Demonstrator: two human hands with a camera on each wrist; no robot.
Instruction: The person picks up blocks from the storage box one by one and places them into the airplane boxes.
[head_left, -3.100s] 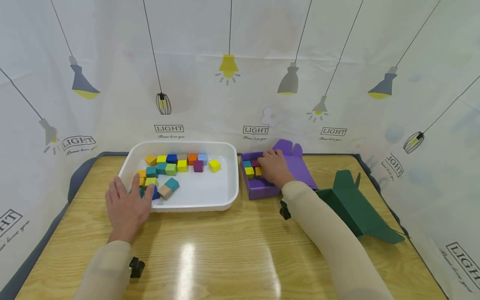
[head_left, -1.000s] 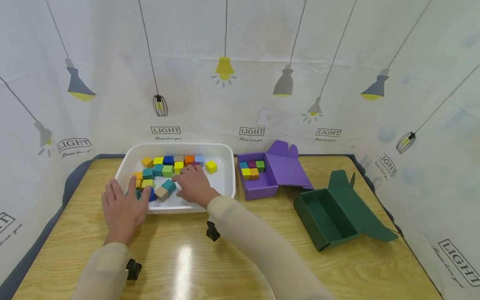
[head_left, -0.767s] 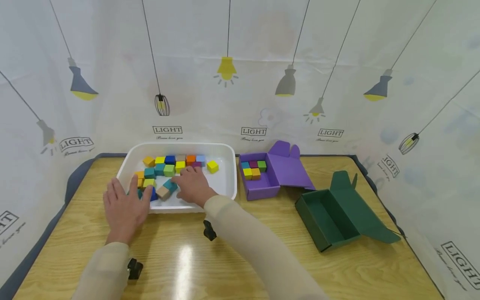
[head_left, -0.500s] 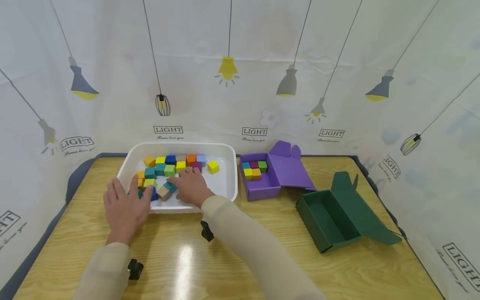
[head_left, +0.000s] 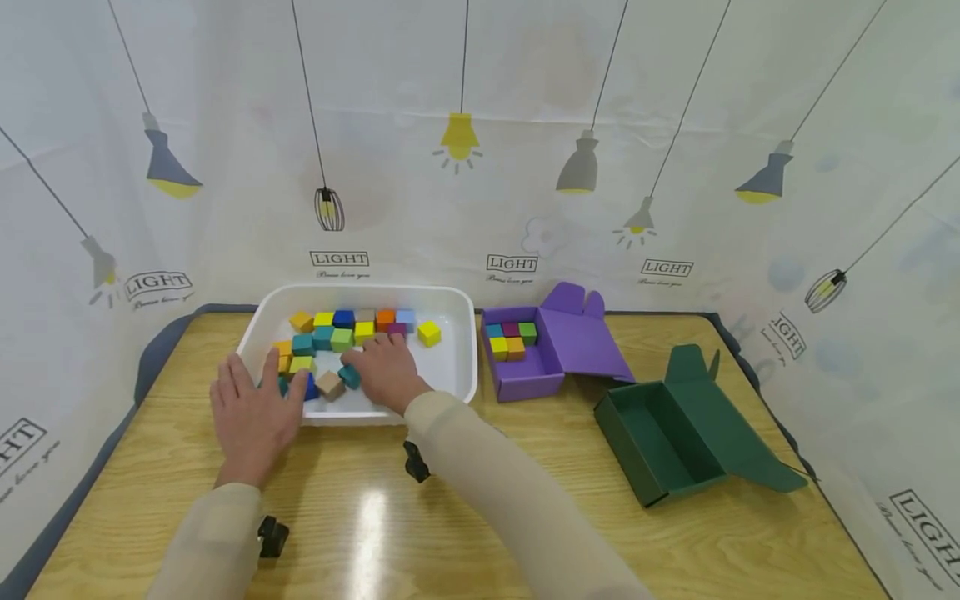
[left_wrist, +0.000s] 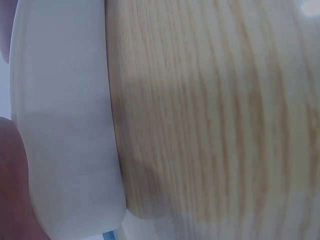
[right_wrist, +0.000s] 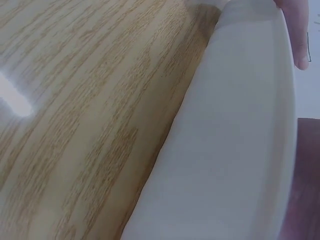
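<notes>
Tabletop [head_left: 322,483], teal cube [head_left: 349,377] at fingertips [head_left: 352,357] of right hand [head_left: 386,372]

Wood-grain table [head_left: 450,542], pale backdrop [head_left: 420,217] printed with hanging lamps [head_left: 459,137], boxed LIGHT lettering [head_left: 512,263]

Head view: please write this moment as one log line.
left hand: at tray corner | right hand: touching teal block | purple box: five blocks | green box: open
</notes>
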